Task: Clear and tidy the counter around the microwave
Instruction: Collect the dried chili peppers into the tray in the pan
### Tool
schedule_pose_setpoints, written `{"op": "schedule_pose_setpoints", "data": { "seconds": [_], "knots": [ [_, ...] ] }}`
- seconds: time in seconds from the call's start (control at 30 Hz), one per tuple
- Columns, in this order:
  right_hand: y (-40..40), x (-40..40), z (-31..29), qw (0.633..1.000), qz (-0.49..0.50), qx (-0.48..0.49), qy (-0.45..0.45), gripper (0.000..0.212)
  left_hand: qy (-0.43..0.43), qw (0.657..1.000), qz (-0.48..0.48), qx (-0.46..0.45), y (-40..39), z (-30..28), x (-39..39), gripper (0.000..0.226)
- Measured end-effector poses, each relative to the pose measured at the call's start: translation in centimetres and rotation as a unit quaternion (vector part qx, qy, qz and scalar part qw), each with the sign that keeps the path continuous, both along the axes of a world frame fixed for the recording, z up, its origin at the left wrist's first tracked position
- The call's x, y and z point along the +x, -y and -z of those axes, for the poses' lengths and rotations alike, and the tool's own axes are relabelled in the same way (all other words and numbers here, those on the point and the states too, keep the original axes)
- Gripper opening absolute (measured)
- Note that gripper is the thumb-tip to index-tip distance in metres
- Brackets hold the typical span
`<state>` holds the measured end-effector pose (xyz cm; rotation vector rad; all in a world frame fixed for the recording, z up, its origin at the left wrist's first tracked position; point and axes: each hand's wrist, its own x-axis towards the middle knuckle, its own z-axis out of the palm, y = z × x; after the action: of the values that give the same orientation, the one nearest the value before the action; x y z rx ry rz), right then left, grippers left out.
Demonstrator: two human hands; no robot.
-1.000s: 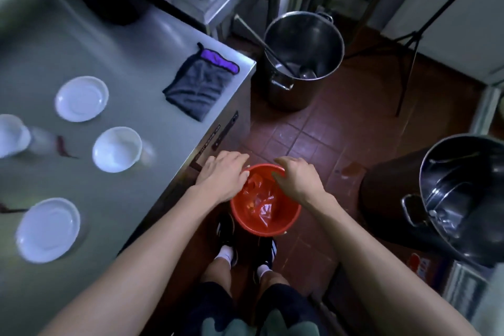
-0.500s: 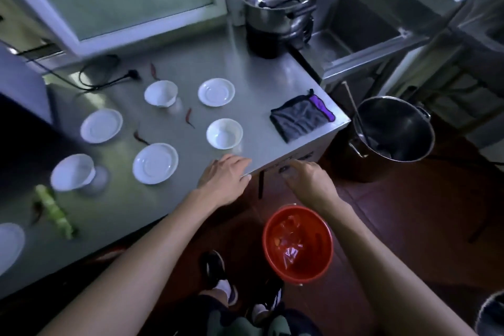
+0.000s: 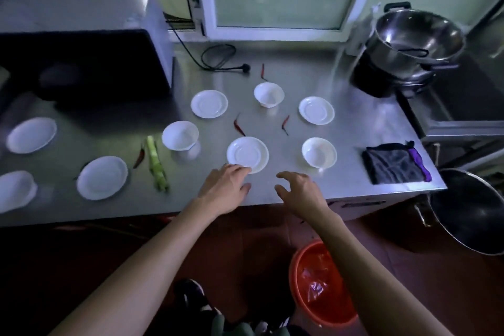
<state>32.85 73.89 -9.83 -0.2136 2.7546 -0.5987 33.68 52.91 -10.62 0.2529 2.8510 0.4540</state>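
The steel counter (image 3: 362, 128) carries several white saucers and small white bowls to the right of the microwave (image 3: 81, 43). My left hand (image 3: 222, 189) hovers open at the near edge, its fingertips at the rim of the nearest saucer (image 3: 247, 154). My right hand (image 3: 298, 189) is open beside it, fingers curled and empty, just below a white bowl (image 3: 319, 152). Red chillies (image 3: 239, 126) lie scattered between the dishes. A green vegetable piece (image 3: 156, 165) lies left of the hands. A grey cloth (image 3: 394, 162) sits at the counter's right corner.
An orange bin (image 3: 319, 284) with a plastic liner stands on the floor by my feet. A large steel pot (image 3: 469, 210) stands on the floor at the right. Stacked steel pots (image 3: 414, 41) sit at the back right. A black power cord (image 3: 218, 58) lies by the window.
My view has lifted from the orange bin on the floor to the counter. Both hands left the bin's rim and now hover over the counter's near edge by the saucer.
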Motion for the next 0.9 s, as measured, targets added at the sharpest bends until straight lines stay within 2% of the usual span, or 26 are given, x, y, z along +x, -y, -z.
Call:
{"op": "schedule_pose_setpoints", "data": {
  "seconds": [0.37, 0.5, 0.77, 0.9],
  "knots": [
    [19.6, -0.3, 0.9, 0.998, -0.06, -0.014, 0.027, 0.038, 0.006, 0.994, -0.1, 0.054, 18.7, 1.5, 2.7, 0.031],
    [24.9, -0.4, 0.8, 0.995, -0.099, -0.005, 0.031, 0.036, 0.006, 0.988, -0.141, 0.057, 23.9, 1.3, 4.1, 0.037],
    [32.9, -1.5, 2.5, 0.986, -0.152, -0.008, 0.065, 0.037, 0.041, 0.967, -0.246, 0.059, 31.4, 1.8, 6.8, 0.033],
    [36.4, -2.6, 3.8, 0.984, -0.166, -0.003, 0.073, 0.038, 0.076, 0.959, -0.27, 0.033, 33.0, 1.8, 6.2, 0.043]
  ]
}}
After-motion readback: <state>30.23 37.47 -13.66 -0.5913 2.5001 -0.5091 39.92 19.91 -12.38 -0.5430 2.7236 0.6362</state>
